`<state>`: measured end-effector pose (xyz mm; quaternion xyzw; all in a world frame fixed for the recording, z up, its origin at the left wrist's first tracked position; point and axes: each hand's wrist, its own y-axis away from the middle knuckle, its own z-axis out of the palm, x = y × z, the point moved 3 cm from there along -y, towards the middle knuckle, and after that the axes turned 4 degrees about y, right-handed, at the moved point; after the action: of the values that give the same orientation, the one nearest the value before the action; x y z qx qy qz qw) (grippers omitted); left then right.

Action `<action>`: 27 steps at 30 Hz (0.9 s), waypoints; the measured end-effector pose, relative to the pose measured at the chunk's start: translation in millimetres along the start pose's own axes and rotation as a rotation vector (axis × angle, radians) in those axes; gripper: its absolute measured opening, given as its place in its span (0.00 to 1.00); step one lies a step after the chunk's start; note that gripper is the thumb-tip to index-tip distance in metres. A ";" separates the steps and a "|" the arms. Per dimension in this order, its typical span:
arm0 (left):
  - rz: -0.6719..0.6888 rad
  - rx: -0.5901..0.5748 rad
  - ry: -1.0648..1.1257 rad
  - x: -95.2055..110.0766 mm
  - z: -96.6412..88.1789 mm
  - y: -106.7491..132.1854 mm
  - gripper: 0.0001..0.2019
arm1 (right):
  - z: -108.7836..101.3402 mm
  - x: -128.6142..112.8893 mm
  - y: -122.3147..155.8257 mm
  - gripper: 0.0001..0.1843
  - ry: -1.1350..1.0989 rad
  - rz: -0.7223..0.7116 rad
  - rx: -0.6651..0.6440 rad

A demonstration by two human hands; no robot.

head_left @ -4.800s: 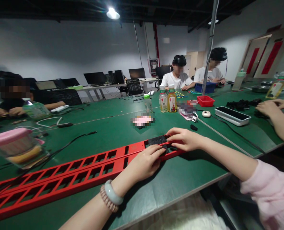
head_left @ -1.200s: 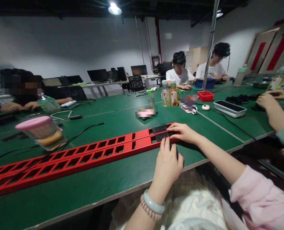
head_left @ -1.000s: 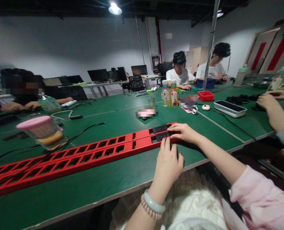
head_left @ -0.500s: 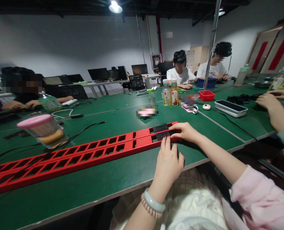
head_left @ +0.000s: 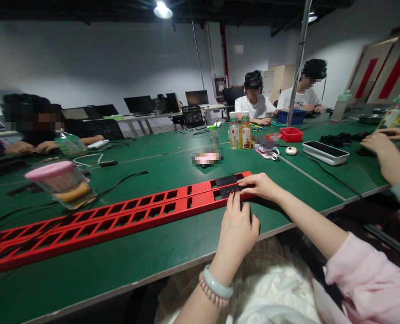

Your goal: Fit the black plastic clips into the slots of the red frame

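Note:
A long red frame [head_left: 119,221] with two rows of rectangular openings lies on the green table. Two black plates with small dots sit side by side at its right end: a far black plate [head_left: 225,181] and a near black plate [head_left: 225,192]. My left hand [head_left: 238,225] rests its outstretched fingertips on the near edge of the near plate, fingers slightly apart. From the right, my right hand [head_left: 263,185] reaches over the frame's end, its thumb and fingers drawn together at the plates. What lies under those fingertips is partly hidden.
Left, a pink-lidded cup [head_left: 60,184] and a black cable [head_left: 119,180] lie behind and across the frame. Beyond stand drink bottles [head_left: 239,131], a red tray [head_left: 291,134] and a white-edged device [head_left: 325,153]. A neighbour's hands [head_left: 384,144] are at right; other people sit across.

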<state>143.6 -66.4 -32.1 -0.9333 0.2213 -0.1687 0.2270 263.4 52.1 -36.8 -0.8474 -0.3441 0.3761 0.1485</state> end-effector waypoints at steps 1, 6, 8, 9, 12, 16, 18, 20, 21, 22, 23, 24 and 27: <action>-0.002 -0.004 -0.001 0.2 -0.1 0.0 0.10 | 0.0 0.1 0.0 0.14 0.004 -0.001 -0.003; -0.010 -0.011 0.001 0.6 -0.2 0.3 0.10 | 0.1 0.8 -0.3 0.14 0.004 -0.014 -0.007; -0.007 -0.006 0.002 0.6 -0.3 0.3 0.10 | 0.2 0.9 -0.3 0.14 0.006 -0.019 -0.010; -0.005 -0.006 0.002 0.5 -0.3 0.3 0.10 | 0.2 0.9 -0.2 0.14 0.009 -0.022 -0.011; -0.003 -0.008 -0.001 0.2 -0.2 0.3 0.10 | 0.0 0.8 0.0 0.15 0.018 -0.027 -0.015; -0.002 -0.017 -0.004 0.0 0.5 0.4 0.11 | -0.3 0.4 0.2 0.15 0.022 -0.032 -0.033; -0.004 -0.024 -0.004 0.1 1.0 0.6 0.11 | -0.6 0.0 0.3 0.15 0.027 -0.038 -0.045; -0.008 -0.027 -0.003 0.1 1.3 0.6 0.11 | -0.9 -0.6 0.4 0.16 0.032 -0.038 -0.056; -0.010 -0.028 -0.003 0.1 1.3 0.6 0.11 | -1.1 -0.9 0.4 0.16 0.033 -0.035 -0.060; -0.011 -0.028 -0.002 0.1 1.2 0.5 0.11 | -1.3 -1.3 0.5 0.16 0.034 -0.032 -0.064; -0.011 -0.029 -0.002 0.1 1.1 0.5 0.11 | -1.5 -1.7 0.5 0.16 0.035 -0.031 -0.068; -0.011 -0.029 -0.002 0.1 0.9 0.4 0.11 | -1.7 -2.2 0.5 0.16 0.036 -0.031 -0.069; -0.014 -0.033 -0.001 0.3 0.3 0.1 0.11 | -2.2 -4.1 0.4 0.15 0.044 -0.041 -0.068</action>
<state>143.9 -66.5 -32.3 -0.9385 0.2175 -0.1659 0.2107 263.2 49.0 -33.4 -0.8528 -0.3707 0.3423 0.1347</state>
